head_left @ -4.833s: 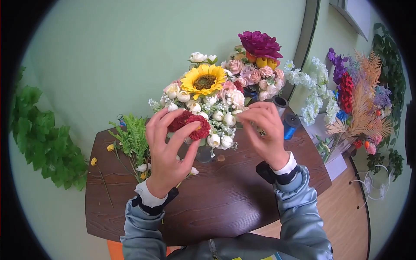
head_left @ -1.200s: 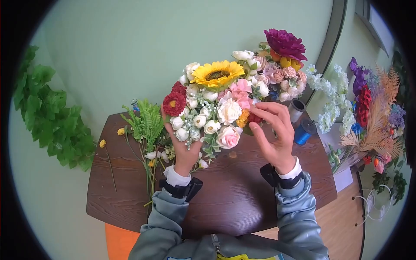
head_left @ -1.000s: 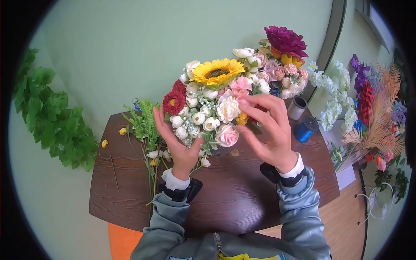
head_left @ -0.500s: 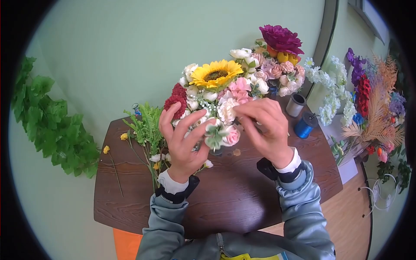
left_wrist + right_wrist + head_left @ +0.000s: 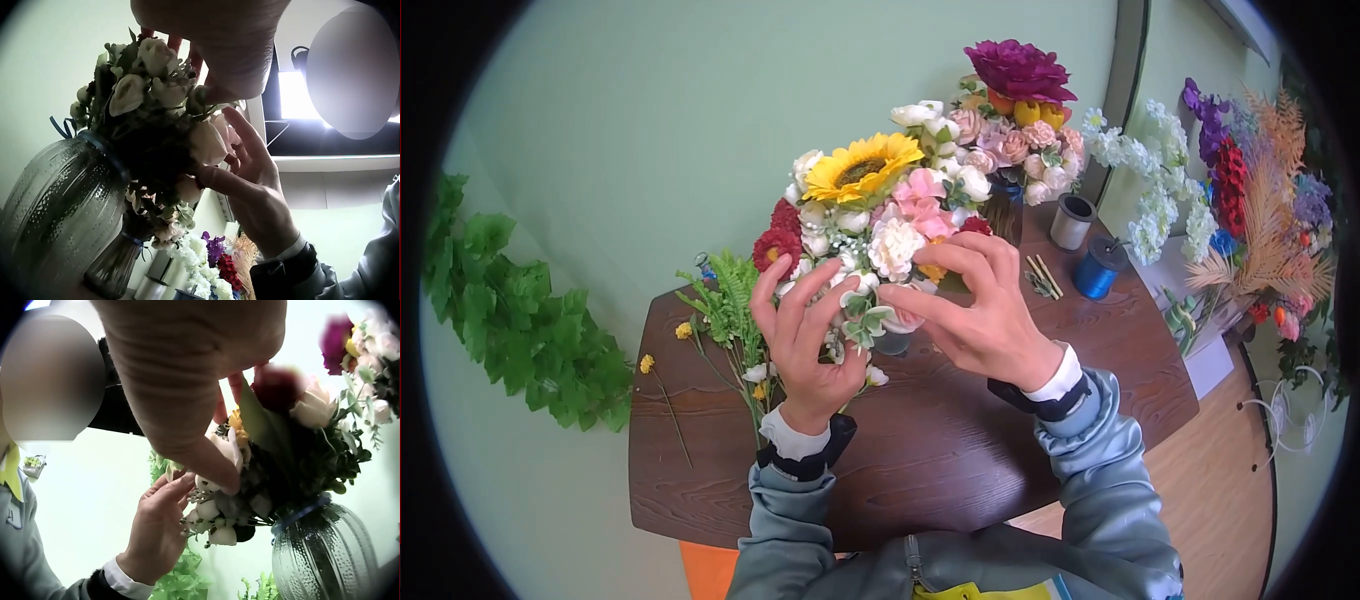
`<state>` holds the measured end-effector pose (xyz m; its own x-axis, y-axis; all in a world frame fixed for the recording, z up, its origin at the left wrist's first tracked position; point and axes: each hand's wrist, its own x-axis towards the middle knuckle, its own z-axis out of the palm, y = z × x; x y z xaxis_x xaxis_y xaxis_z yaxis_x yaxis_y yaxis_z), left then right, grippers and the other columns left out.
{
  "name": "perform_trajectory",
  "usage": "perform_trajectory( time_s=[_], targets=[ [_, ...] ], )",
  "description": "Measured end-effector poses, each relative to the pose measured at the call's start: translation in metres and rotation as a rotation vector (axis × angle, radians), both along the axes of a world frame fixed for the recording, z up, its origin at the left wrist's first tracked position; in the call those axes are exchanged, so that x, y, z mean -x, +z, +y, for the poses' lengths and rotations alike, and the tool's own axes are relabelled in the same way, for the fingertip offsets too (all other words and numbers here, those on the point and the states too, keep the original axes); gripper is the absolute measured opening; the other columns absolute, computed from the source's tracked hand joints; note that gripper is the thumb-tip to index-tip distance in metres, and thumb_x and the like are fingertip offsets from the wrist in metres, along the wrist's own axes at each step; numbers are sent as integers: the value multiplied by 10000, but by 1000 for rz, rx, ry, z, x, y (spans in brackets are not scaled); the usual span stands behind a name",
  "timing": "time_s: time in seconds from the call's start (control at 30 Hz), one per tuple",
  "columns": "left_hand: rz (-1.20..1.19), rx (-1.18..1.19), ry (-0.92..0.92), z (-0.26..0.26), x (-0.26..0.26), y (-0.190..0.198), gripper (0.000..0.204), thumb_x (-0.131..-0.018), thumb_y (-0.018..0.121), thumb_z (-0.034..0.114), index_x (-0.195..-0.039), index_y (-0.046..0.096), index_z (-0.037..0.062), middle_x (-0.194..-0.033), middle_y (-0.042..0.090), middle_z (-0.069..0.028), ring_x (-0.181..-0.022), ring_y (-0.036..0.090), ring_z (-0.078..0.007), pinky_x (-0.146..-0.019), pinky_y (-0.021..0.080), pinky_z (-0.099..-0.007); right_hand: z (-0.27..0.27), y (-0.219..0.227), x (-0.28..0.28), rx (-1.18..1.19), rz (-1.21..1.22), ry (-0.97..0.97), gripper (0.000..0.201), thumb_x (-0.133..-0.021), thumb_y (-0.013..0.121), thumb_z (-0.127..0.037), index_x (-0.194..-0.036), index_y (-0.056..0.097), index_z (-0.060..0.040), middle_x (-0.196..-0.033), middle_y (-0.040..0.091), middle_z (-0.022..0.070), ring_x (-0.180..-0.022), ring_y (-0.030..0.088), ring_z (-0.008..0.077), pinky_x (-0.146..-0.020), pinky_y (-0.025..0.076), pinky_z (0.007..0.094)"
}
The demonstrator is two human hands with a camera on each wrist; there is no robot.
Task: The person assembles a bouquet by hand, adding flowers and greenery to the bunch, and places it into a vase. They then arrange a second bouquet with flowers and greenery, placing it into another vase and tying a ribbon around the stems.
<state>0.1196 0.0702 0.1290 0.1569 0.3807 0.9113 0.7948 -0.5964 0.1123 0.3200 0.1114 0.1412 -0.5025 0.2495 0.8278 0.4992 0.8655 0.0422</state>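
A bouquet with a yellow sunflower, white roses, pink blooms and dark red flowers stands in a ribbed glass vase tied with blue ribbon. My left hand is at its front left, index finger and thumb pinching a green leaf sprig low in the flowers. Opposite it, my right hand holds a pale pink rose between thumb and fingers. A cream flower sits just above the right thumb. Blooms hide part of the left fingertips.
Behind stands a second bouquet topped by a purple peony. Blue and grey spools are at the right of the dark table. Green ferns and yellow flower stems lie left; more artificial flowers stand far right.
Earlier, my left hand was at the red flowers; it has since come to the bouquet's lower front. My right hand has shifted from the bouquet's right side to the pink rose.
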Motion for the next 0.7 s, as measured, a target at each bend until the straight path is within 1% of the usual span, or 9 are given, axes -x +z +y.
perform_trajectory(
  time_s=[0.1, 0.23, 0.4, 0.43, 0.47, 0.53, 0.6, 0.67, 0.7],
  targets=[
    [39, 11, 29, -4, -5, -1, 543, -622, 683, 43, -1147, 550, 93, -1287, 460, -159, -1259, 311, -392, -1029, 222, -504, 4, -3, 0, -45, 38, -8, 454, -680, 678, -98, -1104, 620, -247, -1085, 519, 16, -1050, 451, 258, -867, 330, 395],
    [43, -33, 21, 5, -12, -12, 525, -653, 756, 137, -1137, 558, 104, -1341, 396, -162, -1280, 275, -385, -1034, 202, -507, 8, -4, -2, -28, 199, 100, 350, -675, 718, -121, -1011, 655, -195, -981, 564, -5, -965, 498, 225, -827, 341, 380],
    [89, -20, 71, 5, -15, -8, 424, -669, 742, 146, -1062, 588, 103, -1312, 430, -163, -1267, 295, -382, -1031, 209, -505, 3, -16, -12, -77, 454, 108, 287, -653, 732, -64, -925, 678, -138, -840, 588, -10, -784, 546, 209, -673, 390, 322],
    [98, -31, 76, 5, -14, -9, 393, -671, 735, 147, -1036, 595, 102, -1301, 441, -164, -1263, 301, -381, -1030, 211, -504, -1, -17, -12, -58, 473, 98, 238, -675, 720, -57, -901, 682, -120, -745, 586, -7, -642, 545, 173, -586, 391, 285],
    [103, -29, 73, 5, -12, -10, 393, -671, 735, 147, -1036, 595, 102, -1301, 441, -164, -1263, 301, -381, -1030, 211, -504, -5, -21, -13, -57, 478, 94, 238, -675, 720, -57, -901, 682, -120, -745, 586, -7, -642, 545, 173, -586, 391, 285],
    [115, -31, 81, 5, -10, -11, 386, -673, 728, 160, -1027, 588, 96, -1283, 460, -167, -1254, 313, -380, -1026, 214, -509, -13, -32, -13, 279, 339, 22, 211, -706, 714, -77, -912, 677, -107, -691, 582, -3, -533, 520, 143, -541, 391, 270],
    [125, -7, 70, 1, -10, -9, 418, -669, 725, 156, -1055, 576, 95, -1292, 450, -165, -1258, 306, -381, -1026, 211, -512, -11, -41, -7, 335, 369, 54, 202, -744, 697, -98, -943, 665, -82, -664, 578, 6, -497, 530, 136, -496, 411, 270],
    [134, 17, 60, -1, -11, -9, 451, -664, 722, 153, -1083, 565, 93, -1300, 441, -163, -1262, 299, -381, -1027, 207, -515, -13, -46, -3, 576, 414, 63, 249, -768, 681, -104, -1011, 643, -61, -700, 594, 25, -534, 579, 146, -475, 448, 290],
    [117, 35, 52, -1, -12, -10, 488, -656, 723, 146, -1109, 549, 91, -1307, 431, -161, -1266, 291, -382, -1029, 202, -518, -12, -47, -2, 576, 420, 63, 249, -768, 681, -104, -1011, 643, -61, -700, 594, 25, -534, 579, 146, -475, 448, 290]
  ],
)
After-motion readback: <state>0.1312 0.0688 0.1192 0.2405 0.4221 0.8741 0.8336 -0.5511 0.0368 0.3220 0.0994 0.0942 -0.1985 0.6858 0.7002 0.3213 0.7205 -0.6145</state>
